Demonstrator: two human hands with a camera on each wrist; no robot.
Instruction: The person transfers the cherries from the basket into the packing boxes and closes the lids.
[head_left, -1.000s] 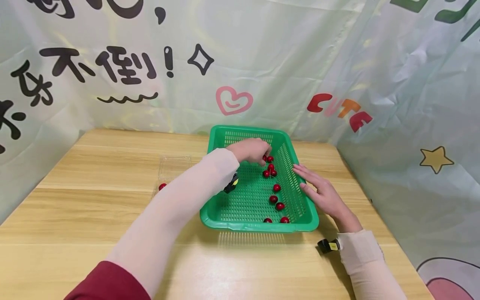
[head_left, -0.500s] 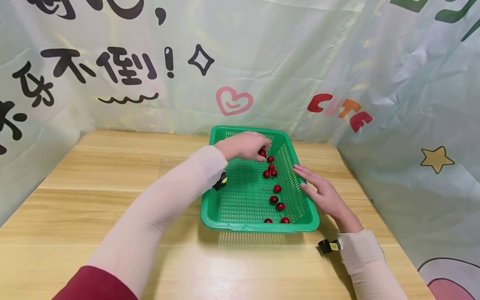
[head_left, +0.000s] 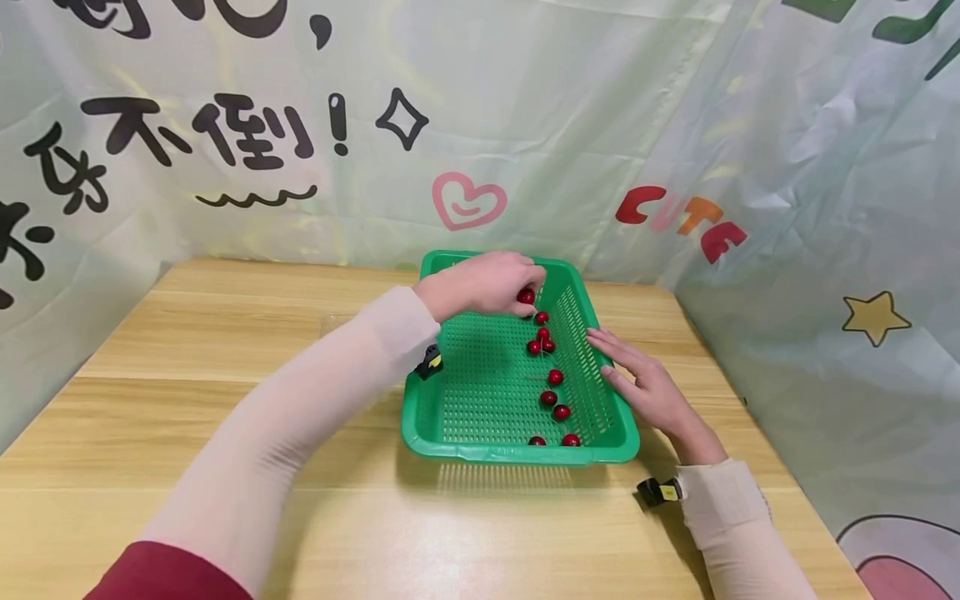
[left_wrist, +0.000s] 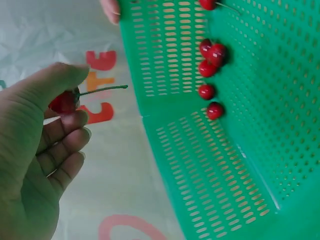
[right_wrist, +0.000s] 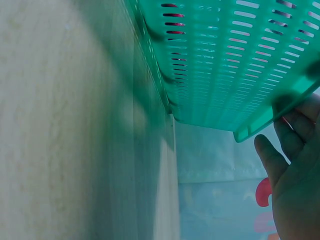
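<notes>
My left hand (head_left: 487, 283) pinches a dark red cherry (left_wrist: 64, 102) between thumb and index finger; its green stem points out past the fingertips in the left wrist view. The hand is above the far end of a green plastic basket (head_left: 510, 454). Several more cherries (head_left: 555, 377) lie in a loose line along the right side of the basket floor, some with stems. At the basket's right rim rests my right hand (head_left: 645, 387), its fingers extended against the edge and holding no cherry. In the right wrist view its fingertips touch the rim (right_wrist: 255, 129).
Under the basket is a wooden table (head_left: 150, 400), with a printed cloth backdrop (head_left: 570, 108) behind and on the right. A faint edge of a clear plastic container (head_left: 332, 323) shows left of the basket, mostly covered by my left forearm.
My left hand has lifted a cherry from near the basket's far end, drawing up and slightly left, then moved farther back over the far end. My right hand has stayed on the rim.
</notes>
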